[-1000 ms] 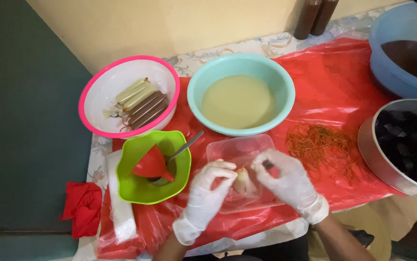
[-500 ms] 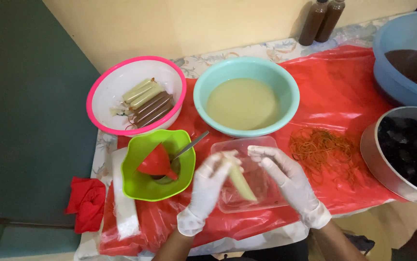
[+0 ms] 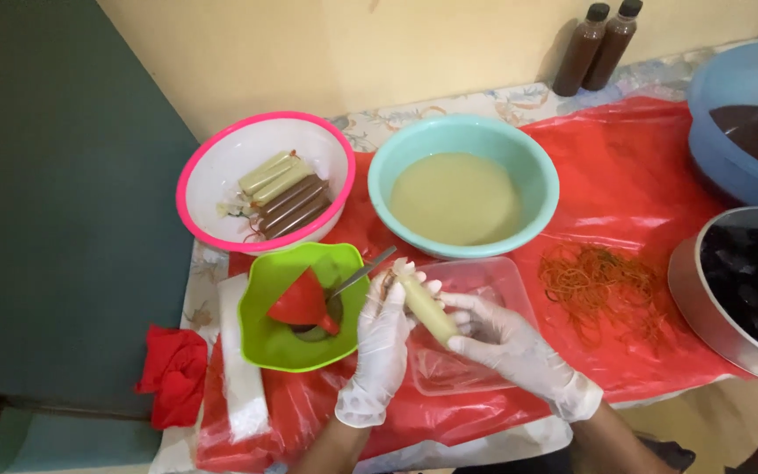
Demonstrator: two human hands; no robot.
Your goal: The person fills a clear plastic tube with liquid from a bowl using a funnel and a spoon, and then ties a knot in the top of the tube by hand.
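Red cloth [image 3: 173,373]: bunched at the table's left edge
White block [image 3: 240,360]: lies lengthwise just left of the green bowl
Pink-rimmed bowl [image 3: 221,175]: holds filled tubes, pale green and brown, side by side
Green bowl [image 3: 265,338]: holds a red funnel [image 3: 302,300] and a metal spoon [image 3: 363,272] leaning over its rim
Left hand [image 3: 382,338]: white glove, fingers pinched on the upper end of the filled tube
Filled tube [image 3: 425,307]: pale green, tilted, held between both hands above the clear tray [image 3: 493,281]
Right hand [image 3: 506,338]: white glove, gripping the tube's lower end
Teal bowl [image 3: 533,175]: pale green liquid, behind the hands
Rubber bands [image 3: 603,290]: loose orange heap on the red sheet [image 3: 634,184]
Steel bowl [image 3: 691,290]: dark contents, far right
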